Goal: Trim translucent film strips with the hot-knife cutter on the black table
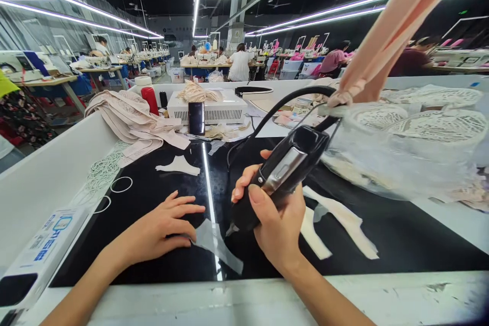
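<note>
My right hand (280, 224) is wrapped round a black corded handheld tool (290, 163) with a silver lever along its upper side. The tool's narrow tip points down and left, over the black glossy work surface; what kind of tool it is, I cannot tell. My left hand (162, 229) lies with fingers spread, palm down. Its fingertips touch or nearly touch a thin translucent cut piece (219, 247). Two cream fabric pieces (353, 224) lie right of my right hand, partly behind it. Another white cut piece (179, 165) lies farther back.
A black cable (282, 104) arches behind the tool, near a hanging peach fabric strip (393, 35). Pale fabric (130, 117) is heaped at left, beside green elastic loops (105, 168). A clear bag (412, 158) fills the right. A white box (225, 109) and phone (196, 118) stand behind.
</note>
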Demonstrator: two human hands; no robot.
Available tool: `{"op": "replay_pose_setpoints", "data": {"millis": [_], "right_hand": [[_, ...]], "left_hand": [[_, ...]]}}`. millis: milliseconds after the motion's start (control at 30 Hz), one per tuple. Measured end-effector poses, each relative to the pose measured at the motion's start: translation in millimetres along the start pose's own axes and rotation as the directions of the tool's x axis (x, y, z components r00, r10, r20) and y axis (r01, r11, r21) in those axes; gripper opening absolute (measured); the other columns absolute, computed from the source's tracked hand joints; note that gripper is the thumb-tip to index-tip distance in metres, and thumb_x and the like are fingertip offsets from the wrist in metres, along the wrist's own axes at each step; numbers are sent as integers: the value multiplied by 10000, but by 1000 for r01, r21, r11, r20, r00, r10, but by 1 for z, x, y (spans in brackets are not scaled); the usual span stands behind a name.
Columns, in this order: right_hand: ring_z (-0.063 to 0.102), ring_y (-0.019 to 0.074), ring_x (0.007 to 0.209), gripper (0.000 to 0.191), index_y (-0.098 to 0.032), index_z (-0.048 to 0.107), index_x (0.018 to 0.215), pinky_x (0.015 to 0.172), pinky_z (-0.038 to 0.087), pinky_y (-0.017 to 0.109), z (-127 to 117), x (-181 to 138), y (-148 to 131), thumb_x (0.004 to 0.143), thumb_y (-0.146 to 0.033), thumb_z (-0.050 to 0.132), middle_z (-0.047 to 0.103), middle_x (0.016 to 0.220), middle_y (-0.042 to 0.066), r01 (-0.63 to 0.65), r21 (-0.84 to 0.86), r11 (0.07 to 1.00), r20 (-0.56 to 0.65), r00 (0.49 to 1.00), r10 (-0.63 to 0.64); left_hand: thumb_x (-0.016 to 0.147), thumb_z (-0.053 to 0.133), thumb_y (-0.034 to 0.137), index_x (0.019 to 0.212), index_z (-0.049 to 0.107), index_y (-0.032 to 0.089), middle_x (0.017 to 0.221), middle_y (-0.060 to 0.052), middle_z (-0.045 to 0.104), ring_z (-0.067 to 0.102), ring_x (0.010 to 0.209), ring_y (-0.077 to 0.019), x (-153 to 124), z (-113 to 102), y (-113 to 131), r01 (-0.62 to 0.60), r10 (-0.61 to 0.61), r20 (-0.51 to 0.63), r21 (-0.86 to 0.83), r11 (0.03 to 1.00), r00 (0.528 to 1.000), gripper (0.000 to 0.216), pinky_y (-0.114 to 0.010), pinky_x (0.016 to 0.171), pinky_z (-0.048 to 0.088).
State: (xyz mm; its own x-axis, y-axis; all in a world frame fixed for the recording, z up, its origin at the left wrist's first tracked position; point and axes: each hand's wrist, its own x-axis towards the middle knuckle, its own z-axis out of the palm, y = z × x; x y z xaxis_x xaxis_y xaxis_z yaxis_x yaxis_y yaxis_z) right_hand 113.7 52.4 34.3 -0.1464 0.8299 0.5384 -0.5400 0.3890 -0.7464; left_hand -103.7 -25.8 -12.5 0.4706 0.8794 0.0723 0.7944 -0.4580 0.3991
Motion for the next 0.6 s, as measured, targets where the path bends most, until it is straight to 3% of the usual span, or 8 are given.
{"op": "replay_pose_setpoints", "data": {"millis": [100,200,267,333,467,600], "right_hand": [[600,112,584,270,-269,530,1034,565,522,254,0,0,-1,848,-217,719,654,801,-55,1,-28,1000,-8,1000,-1],[601,116,575,275,-266,511,1022,556,526,258,5,-3,-2,837,-207,706,646,796,-57,-6,-33,999,10,1000,6],[601,117,582,283,-264,501,1024,560,535,261,10,-5,-2,834,-202,701,641,809,-52,-5,-23,1000,23,1000,6],[605,118,603,290,-262,497,1034,584,548,267,13,-7,-1,836,-202,701,636,826,-45,-5,-14,1000,31,1000,6],[613,121,621,290,-264,501,1038,600,557,271,15,-11,2,843,-204,706,632,841,-40,-18,-44,999,65,998,21],[619,128,628,297,-256,497,1022,615,566,281,11,-13,6,832,-212,721,639,845,-32,-6,-106,994,50,999,11]], "left_hand": [[1036,450,172,1121,705,300,1491,-21,536,415,1433,-271,-1,3,-5,84,-61,-217,98,992,974,298,-614,1223,193],[1034,455,198,1172,683,262,1338,-70,625,568,1259,-243,1,8,1,113,-83,-339,69,991,937,274,-519,1165,374],[1015,520,236,1185,676,255,1243,-75,652,609,1162,-228,3,10,11,82,-85,-300,-21,996,950,231,-427,1079,477],[976,612,272,1231,659,264,1267,-76,635,591,1185,-240,5,13,22,73,-97,-225,-111,991,970,259,-399,1057,495],[840,799,376,1301,632,266,1407,-96,558,472,1345,-310,11,21,38,122,-137,-82,-167,978,987,502,-480,1175,379],[750,869,359,1364,600,271,1428,-91,545,432,1379,-330,15,24,43,146,-150,-17,-156,977,989,677,-514,1222,292]]}}
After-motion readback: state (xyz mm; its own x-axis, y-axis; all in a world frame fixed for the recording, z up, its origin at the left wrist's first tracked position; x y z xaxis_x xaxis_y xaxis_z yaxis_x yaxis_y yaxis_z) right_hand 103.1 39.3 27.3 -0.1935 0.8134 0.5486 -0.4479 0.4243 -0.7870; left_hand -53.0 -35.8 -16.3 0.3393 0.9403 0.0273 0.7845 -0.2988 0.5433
